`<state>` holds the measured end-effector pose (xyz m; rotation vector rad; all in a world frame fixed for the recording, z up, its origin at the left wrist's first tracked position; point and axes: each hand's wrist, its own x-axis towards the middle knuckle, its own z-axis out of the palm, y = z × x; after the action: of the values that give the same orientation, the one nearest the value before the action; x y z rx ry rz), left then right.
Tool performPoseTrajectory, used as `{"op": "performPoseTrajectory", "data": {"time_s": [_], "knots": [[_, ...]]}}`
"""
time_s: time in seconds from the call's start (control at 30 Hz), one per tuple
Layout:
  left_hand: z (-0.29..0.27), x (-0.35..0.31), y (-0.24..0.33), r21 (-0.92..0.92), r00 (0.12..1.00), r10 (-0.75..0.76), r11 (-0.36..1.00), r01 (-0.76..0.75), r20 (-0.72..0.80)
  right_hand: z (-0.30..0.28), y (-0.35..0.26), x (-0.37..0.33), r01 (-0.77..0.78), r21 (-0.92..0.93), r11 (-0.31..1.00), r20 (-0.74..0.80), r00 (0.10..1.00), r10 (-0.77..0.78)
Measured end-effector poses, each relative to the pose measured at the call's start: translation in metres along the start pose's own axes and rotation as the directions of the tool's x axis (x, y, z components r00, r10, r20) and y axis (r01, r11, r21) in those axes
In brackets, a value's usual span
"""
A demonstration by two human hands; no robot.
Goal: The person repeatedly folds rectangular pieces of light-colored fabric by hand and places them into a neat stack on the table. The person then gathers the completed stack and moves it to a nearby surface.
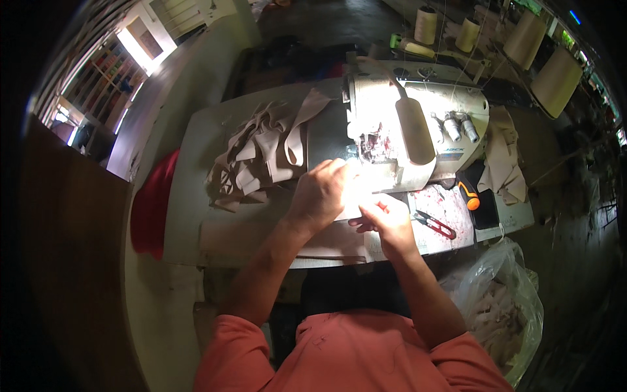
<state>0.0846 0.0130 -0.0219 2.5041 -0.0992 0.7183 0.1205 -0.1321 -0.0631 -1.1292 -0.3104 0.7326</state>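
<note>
Under strong light, my left hand [321, 195] and my right hand [393, 221] meet just before the needle area of a white overlock sewing machine [460, 98]. Between them a pale piece of fabric [353, 201] is almost washed out by the glare. Bent fingers of my right hand pinch its near right side. My left hand, palm down and fingers curled, grips it closer to the machine; its fingertips are lost in the brightness. Left of the machine lies a heap of beige fabric strips [258, 153]. A flat beige fabric piece [261, 242] runs along the table's front edge.
Red-handled thread snips [436, 225] and an orange-and-black object [470, 196] lie right of my hands. A lamp [415, 130] overhangs the machine front. Thread cones [526, 39] stand behind. A clear bag of scraps [496, 313] hangs right; red cloth [153, 209] is left.
</note>
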Motion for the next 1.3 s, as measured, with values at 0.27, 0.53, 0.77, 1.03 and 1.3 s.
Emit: {"op": "performPoseTrajectory", "data": {"time_s": [0.27,0.53,0.77,1.03,1.3], "knots": [[0.008,0.006,-0.012,0.07,0.992,-0.029,0.997,0.02,0.12,0.005,0.011,-0.002,0.128,0.01,0.992,-0.137,0.983,-0.125],[0.014,0.016,-0.023,0.141,0.99,0.135,0.98,-0.141,0.05,0.003,0.005,0.011,0.12,-0.043,0.992,-0.135,0.983,-0.125],[0.015,0.007,-0.031,0.071,0.992,0.074,0.994,-0.082,0.102,0.003,0.001,0.013,0.109,-0.063,0.992,-0.132,0.984,-0.117],[0.013,0.062,-0.073,0.484,0.804,-0.327,0.873,0.055,0.498,-0.036,0.017,-0.03,0.065,-0.107,0.992,-0.2,0.976,-0.085],[-0.018,0.043,-0.152,0.399,0.975,-0.197,0.906,0.14,0.107,-0.07,-0.036,-0.05,0.167,-0.555,0.815,-0.204,0.922,-0.328]]}}
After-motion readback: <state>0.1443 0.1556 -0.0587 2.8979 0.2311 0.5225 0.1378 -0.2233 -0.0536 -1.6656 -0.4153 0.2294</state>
